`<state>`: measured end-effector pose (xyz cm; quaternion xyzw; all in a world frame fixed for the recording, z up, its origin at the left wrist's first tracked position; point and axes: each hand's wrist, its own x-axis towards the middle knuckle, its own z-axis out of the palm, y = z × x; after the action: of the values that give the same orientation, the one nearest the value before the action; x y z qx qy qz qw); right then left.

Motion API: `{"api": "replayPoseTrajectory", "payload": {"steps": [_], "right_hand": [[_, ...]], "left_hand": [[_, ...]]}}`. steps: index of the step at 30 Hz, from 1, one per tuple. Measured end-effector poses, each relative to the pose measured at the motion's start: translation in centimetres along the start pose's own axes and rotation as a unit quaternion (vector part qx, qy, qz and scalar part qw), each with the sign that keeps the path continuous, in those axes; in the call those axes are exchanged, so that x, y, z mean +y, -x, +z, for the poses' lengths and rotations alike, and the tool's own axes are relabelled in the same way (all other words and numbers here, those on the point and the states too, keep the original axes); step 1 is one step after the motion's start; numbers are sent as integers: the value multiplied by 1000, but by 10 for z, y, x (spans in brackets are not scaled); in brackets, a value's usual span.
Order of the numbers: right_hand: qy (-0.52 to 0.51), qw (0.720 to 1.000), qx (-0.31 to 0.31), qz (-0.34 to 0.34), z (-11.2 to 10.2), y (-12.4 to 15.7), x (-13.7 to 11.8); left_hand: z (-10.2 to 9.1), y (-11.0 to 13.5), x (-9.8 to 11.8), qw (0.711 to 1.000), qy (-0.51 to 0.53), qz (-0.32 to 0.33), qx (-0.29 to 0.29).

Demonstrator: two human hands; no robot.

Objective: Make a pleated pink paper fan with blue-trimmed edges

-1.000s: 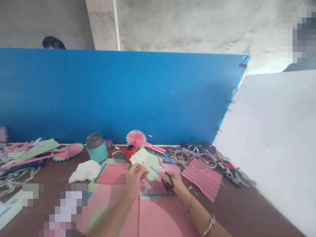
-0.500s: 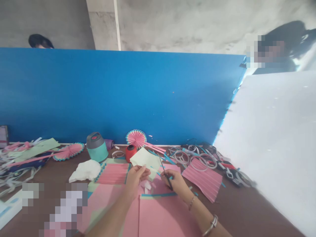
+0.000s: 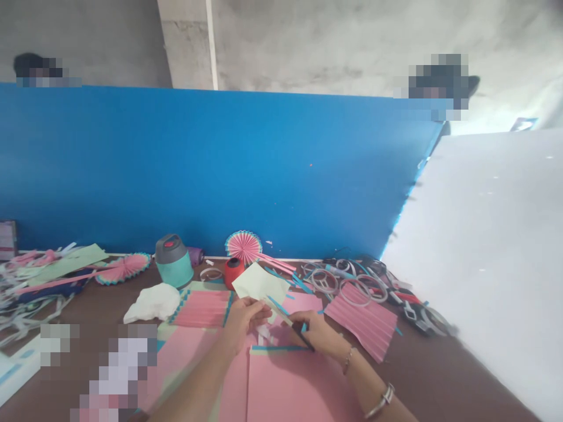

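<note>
Left hand (image 3: 244, 319) pinches the pale green sheet (image 3: 259, 282), right of the teal flask (image 3: 173, 268). Right hand (image 3: 319, 335) grips the scissors (image 3: 285, 316), blades at the sheet's edge. A red spool (image 3: 233, 271) stands just right of the flask, clear of the cut. The scissors now lie flatter than a second ago, and their handles are hidden in the fist.

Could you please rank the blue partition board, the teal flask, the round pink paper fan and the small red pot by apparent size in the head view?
1. Blue partition board, by far.
2. Teal flask with grey lid.
3. Round pink pleated paper fan, almost as wide.
4. Small red pot.
</note>
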<state>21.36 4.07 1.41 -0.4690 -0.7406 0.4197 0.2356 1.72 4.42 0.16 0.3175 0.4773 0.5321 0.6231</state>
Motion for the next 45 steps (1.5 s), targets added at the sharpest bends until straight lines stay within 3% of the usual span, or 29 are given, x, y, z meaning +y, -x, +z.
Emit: {"api": "replayPoseTrajectory", "payload": {"steps": [12, 21, 45], "right_hand": [[166, 983, 36, -66, -3, 1, 9], [253, 963, 54, -74, -4, 1, 8], [317, 944, 48, -72, -4, -1, 11]], "left_hand": [[-4, -3, -1, 999, 0, -38, -24], [-8, -6, -3, 998, 6, -48, -32], [-9, -9, -5, 998, 6, -61, -22]]}}
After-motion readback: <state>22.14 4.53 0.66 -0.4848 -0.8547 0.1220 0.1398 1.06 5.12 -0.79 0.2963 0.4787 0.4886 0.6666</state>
